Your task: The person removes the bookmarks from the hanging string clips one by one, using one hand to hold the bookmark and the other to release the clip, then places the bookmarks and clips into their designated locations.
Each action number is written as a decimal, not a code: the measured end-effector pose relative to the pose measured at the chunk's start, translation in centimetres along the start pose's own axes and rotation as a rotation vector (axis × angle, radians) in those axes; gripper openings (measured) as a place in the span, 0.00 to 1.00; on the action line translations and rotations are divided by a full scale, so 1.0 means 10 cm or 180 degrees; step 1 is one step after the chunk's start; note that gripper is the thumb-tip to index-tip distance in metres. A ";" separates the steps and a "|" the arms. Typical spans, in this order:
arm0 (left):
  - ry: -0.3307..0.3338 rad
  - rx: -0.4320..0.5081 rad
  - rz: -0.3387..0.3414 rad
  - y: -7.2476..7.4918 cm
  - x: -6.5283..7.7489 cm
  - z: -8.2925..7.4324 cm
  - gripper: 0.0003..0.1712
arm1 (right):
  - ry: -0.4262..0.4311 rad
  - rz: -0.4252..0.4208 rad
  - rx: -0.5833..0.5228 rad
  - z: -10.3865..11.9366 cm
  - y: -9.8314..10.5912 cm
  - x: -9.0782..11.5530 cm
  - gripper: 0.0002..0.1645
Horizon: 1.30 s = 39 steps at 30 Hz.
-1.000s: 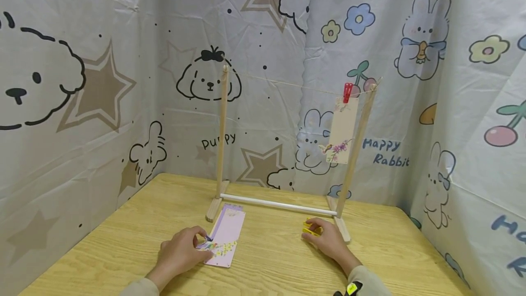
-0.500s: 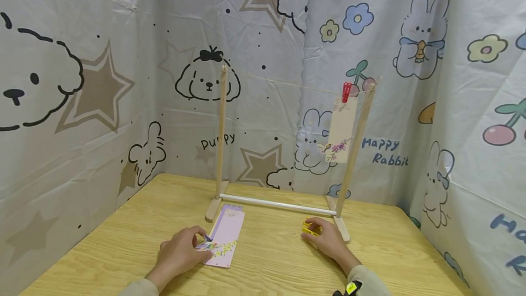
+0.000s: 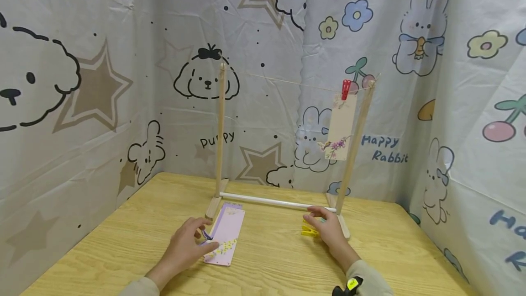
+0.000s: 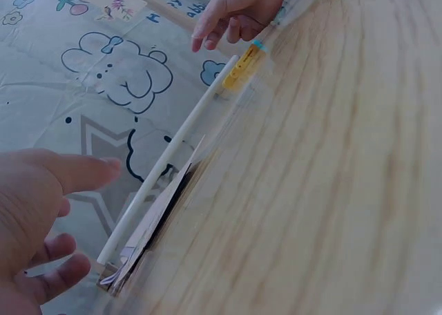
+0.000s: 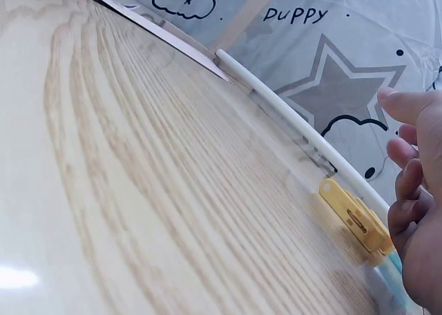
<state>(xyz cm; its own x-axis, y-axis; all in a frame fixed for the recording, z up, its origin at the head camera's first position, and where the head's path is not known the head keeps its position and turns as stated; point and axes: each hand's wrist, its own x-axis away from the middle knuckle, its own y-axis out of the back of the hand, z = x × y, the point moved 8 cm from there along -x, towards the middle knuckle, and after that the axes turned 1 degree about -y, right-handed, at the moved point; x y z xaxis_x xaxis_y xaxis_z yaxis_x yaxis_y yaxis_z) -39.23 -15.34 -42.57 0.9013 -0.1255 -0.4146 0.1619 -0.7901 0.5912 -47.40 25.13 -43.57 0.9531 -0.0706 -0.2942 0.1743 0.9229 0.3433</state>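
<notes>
A pink card [image 3: 230, 229] with yellow blossoms lies on the table, overlapping a purple card [image 3: 232, 205]. My left hand [image 3: 185, 243] is over their left edge, thumb and fingers spread apart; in the left wrist view nothing is between them. A small dark purple shape shows beside its fingers; I cannot tell if it is print. Just past my right hand's fingertips lies a yellow clothespin [image 3: 309, 231], with a teal piece beside it in the wrist views. My right hand [image 3: 328, 227] is above it with loose fingers, holding nothing.
Behind the hands stands a wooden frame [image 3: 221, 136] with a white bottom rod [image 3: 271, 202] and a string across its top. A red clothespin [image 3: 346, 89] hangs a cream flowered card [image 3: 342, 115] near the right post. Printed curtains [image 3: 263, 104] surround the table [image 3: 263, 259].
Both hands have loosened and lifted a little: my left fingers and thumb have spread off the cards, and my right fingers have come off the yellow clothespin. The head view tilts slightly.
</notes>
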 end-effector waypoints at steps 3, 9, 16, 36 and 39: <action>-0.0057 0.0159 0.0048 -0.01 0.00 -0.01 0.34 | -0.0039 0.0010 -0.0044 0.03 -0.01 0.00 0.25; -0.0130 0.0249 0.0027 -0.02 -0.02 0.00 0.35 | -0.0289 0.0052 -0.0475 0.10 0.00 0.03 0.25; -0.0209 0.0324 -0.0059 0.00 -0.04 -0.03 0.33 | -0.0424 0.0074 -0.0794 0.03 -0.07 0.00 0.26; -0.0395 0.0753 0.0352 -0.15 -0.10 -0.16 0.31 | -0.0084 0.0201 -0.0950 0.32 0.21 -0.01 0.27; -0.0560 0.0705 0.0520 -0.21 -0.13 -0.27 0.32 | -0.0018 0.0301 -0.0798 0.36 0.27 -0.01 0.29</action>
<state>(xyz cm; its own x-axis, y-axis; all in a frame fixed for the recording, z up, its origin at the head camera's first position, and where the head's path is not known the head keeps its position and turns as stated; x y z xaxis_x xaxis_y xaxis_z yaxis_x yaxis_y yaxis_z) -39.71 -11.95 -41.40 0.8219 -0.3479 -0.4511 -0.0879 -0.8598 0.5030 -46.10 26.24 -39.41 0.9638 0.0189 -0.2660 0.0185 0.9904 0.1372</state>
